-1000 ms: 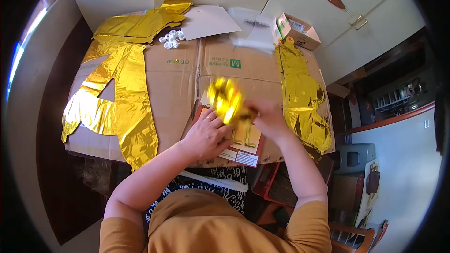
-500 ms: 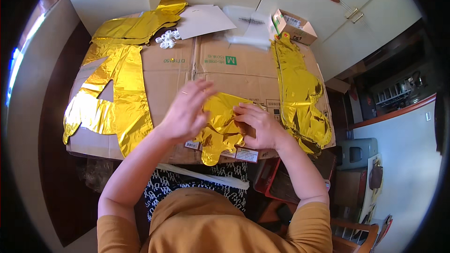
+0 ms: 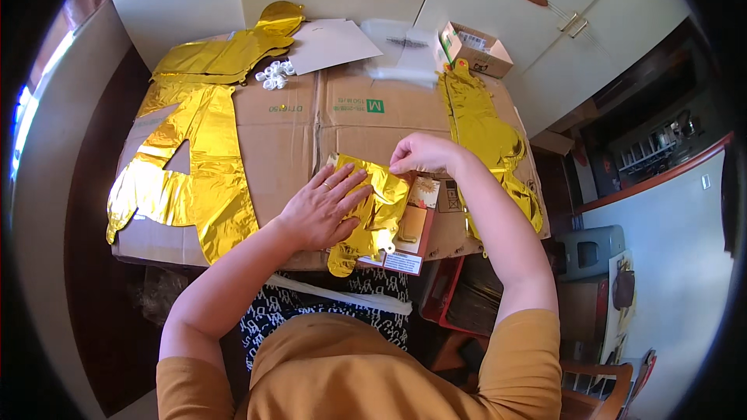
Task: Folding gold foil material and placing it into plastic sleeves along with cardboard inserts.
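A partly folded gold foil balloon point(image 3: 387, 201) lies near the front edge of the cardboard in front of me. My left hand point(image 3: 320, 204) rests on its left part, fingers spread and palm down. The fingertips of my right hand point(image 3: 424, 154) are pinched together on the balloon's upper right corner. Under the balloon, a printed card package point(image 3: 416, 222) sticks out to the right and at the front; the rest of it is covered.
The flattened cardboard point(image 3: 284, 132) covers the table. Large flat gold foil balloons lie at left point(image 3: 218, 140) and right point(image 3: 482, 128). Farther back are white ribbon rolls point(image 3: 275, 75), a white sheet point(image 3: 334, 45), clear plastic bags point(image 3: 401, 50) and a small open box point(image 3: 476, 48).
My left hand has come down flat onto the balloon. My right hand has moved up to its upper right corner and pinched it. More of the card package shows now.
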Demonstrator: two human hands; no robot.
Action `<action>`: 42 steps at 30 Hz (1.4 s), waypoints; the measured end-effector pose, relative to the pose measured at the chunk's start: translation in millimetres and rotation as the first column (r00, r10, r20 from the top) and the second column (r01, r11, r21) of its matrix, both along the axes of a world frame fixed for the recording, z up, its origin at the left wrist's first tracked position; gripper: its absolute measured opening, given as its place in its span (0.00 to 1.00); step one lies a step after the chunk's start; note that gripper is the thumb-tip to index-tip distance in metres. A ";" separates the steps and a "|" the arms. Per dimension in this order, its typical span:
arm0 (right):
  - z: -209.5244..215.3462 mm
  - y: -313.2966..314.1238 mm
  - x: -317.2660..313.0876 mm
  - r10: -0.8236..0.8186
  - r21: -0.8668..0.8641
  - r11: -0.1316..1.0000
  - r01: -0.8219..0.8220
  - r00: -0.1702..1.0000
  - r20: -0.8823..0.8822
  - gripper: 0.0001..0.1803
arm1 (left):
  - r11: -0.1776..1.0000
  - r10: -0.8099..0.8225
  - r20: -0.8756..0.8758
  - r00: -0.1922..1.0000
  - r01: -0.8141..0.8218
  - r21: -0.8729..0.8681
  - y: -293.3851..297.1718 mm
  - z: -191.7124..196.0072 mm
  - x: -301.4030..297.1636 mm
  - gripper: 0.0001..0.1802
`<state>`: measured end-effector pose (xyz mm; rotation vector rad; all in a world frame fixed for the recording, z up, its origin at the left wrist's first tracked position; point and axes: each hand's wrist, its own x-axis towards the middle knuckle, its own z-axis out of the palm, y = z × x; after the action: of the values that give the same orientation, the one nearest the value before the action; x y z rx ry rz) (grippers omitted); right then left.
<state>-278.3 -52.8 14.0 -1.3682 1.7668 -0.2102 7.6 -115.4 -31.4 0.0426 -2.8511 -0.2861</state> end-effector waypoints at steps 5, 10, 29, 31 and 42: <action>2.7 10.8 7.2 -0.026 0.098 0.995 0.012 0.989 0.143 0.12 | 0.999 -0.039 -0.038 0.999 0.040 0.020 0.5 2.9 6.0 0.34; 24.5 46.4 28.4 -0.134 -0.104 0.983 0.151 0.979 0.155 0.11 | 0.982 0.054 -0.248 0.967 -0.007 0.187 0.4 15.2 19.9 0.35; 89.2 74.6 150.9 -0.313 -0.557 0.430 0.711 0.696 0.646 0.06 | 0.885 0.440 -0.710 0.549 -0.398 0.240 73.5 37.7 -23.0 0.34; 80.3 74.7 160.9 -0.211 -0.384 0.407 0.829 0.494 0.843 0.06 | 0.877 0.389 -0.772 0.502 -0.458 0.145 65.8 43.3 -8.6 0.28; 128.8 101.2 120.6 -0.332 -0.877 0.287 0.385 0.899 0.285 0.23 | 0.547 0.654 -0.383 0.653 -0.058 0.835 33.9 115.7 50.0 0.12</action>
<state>-157.7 48.4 142.8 -1.5917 1.9423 -1.7458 57.5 -81.6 84.3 0.6175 -1.7125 -1.1485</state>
